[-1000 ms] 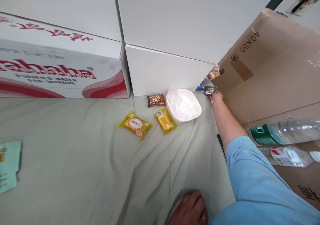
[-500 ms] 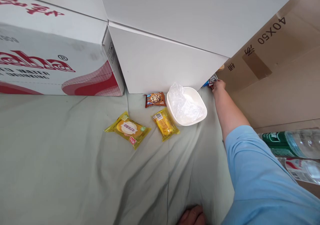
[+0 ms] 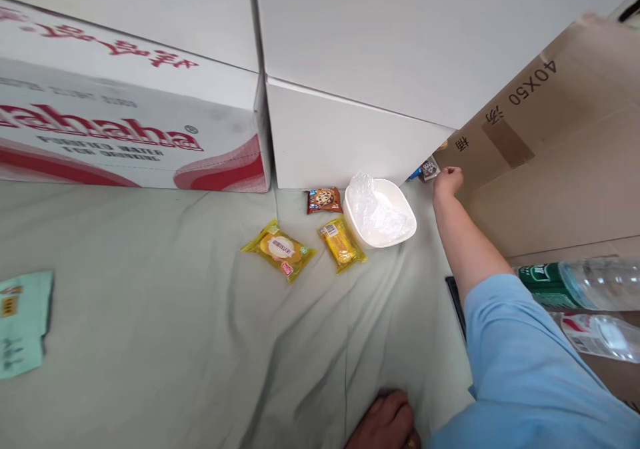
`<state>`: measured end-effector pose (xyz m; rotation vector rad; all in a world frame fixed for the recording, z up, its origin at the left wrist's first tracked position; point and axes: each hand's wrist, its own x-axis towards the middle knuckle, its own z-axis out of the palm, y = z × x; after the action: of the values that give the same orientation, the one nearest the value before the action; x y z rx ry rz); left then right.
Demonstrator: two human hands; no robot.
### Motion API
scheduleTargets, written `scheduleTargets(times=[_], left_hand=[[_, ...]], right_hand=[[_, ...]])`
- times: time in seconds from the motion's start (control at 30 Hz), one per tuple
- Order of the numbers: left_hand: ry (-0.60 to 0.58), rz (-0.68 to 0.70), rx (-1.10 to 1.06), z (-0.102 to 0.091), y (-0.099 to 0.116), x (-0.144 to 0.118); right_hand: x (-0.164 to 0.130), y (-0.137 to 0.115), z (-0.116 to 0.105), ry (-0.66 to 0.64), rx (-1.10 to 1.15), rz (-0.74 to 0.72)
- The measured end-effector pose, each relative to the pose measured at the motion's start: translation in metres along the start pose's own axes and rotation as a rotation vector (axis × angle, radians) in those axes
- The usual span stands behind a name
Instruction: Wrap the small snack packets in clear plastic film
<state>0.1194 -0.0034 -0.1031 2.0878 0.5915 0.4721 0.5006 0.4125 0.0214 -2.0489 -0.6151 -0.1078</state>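
My right hand (image 3: 449, 180) reaches into the far corner beside a cardboard box. Its fingers are curled, and whatever they might hold is hidden. Just left of it lies a small dark-and-blue packet (image 3: 429, 168), partly behind the white panel. A white plastic bowl (image 3: 413, 225) with a clear plastic bag (image 3: 375, 212) in it stands nearby. By the bowl are a brown cookie packet (image 3: 324, 200) and two yellow-wrapped snacks, one left (image 3: 280, 249) and one right (image 3: 343, 244). What looks like my left hand (image 3: 384, 422) rests on the sheet at the bottom edge, its fingers only partly visible.
A white-and-red water carton (image 3: 215, 122) stands at back left, next to white panels (image 3: 345, 136). The brown cardboard box (image 3: 560, 149) walls the right side. Plastic bottles (image 3: 565, 286) lie at right. A pale green packet (image 3: 25, 322) lies on the grey-green sheet (image 3: 165, 302).
My right hand has moved slightly right, off the dark-and-blue packet it touched before. The view has shifted left, bringing the pale green packet into sight.
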Motion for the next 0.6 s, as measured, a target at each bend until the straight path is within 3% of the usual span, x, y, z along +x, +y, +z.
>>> scheduleTargets(times=[0.1,0.2,0.27,0.3,0.37,0.43,0.6], left_hand=[[0.032,0.088,0.069,-0.019,0.008,0.010],[0.035,0.241,0.174,-0.040,0.019,0.016],[0.025,0.249,0.197,-0.050,0.025,0.018],[0.017,0.231,0.193,-0.054,0.028,0.019],[0.000,0.194,0.178,-0.059,0.032,0.020],[-0.019,0.179,0.166,-0.065,0.034,0.022],[-0.051,0.174,0.112,-0.074,0.034,0.028]], right_hand=[[-0.040,-0.020,-0.030,-0.106,0.065,-0.170],[-0.089,-0.034,-0.062,-0.505,0.045,-0.381],[-0.119,-0.039,-0.081,-0.784,-0.172,-0.447],[-0.131,-0.041,-0.088,-0.857,-0.299,-0.458],[-0.150,-0.045,-0.102,-0.865,-0.469,-0.475],[-0.159,-0.052,-0.114,-0.796,-0.499,-0.500],[-0.167,-0.073,-0.156,-0.469,-0.455,-0.682]])
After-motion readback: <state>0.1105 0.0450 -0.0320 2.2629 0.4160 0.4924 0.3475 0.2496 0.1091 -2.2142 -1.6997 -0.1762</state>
